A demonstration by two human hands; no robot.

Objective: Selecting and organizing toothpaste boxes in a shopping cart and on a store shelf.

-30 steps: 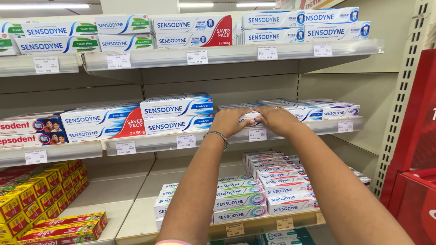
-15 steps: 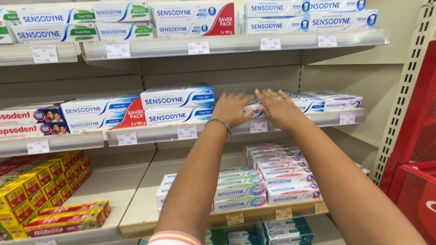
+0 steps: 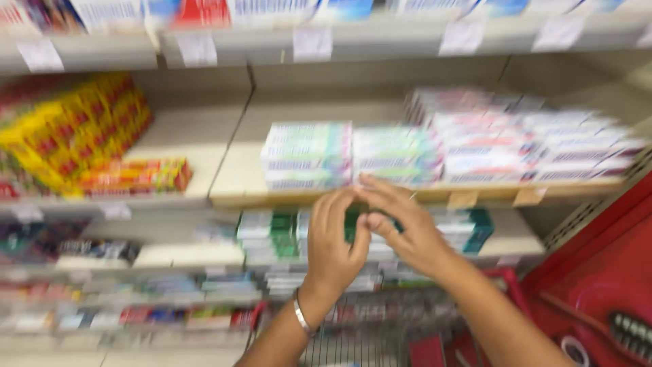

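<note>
Whole frame was smeared by motion blur. Print on the pale boxes (image 3: 309, 155) could not be resolved. Top shelf boxes (image 3: 204, 10) were cut off by the upper edge. Green boxes (image 3: 275, 234) were partly hidden behind both hands; any grasp was not discernible

A thin silver bangle (image 3: 302, 318) is worn on the left wrist; both forearms are bare, and no sleeves are seen.

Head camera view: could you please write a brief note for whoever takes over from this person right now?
Left hand: raised before the shelves, fingers curled, bracelet on the wrist; blur hides any grip.
Right hand: beside it, thumbs close, apparently empty.
Both hover in front of green-and-white boxes on the lower shelf, below the stacked pale toothpaste boxes.
Wire trolley stands below.
Done and left: unclear from this blurred frame.
</note>
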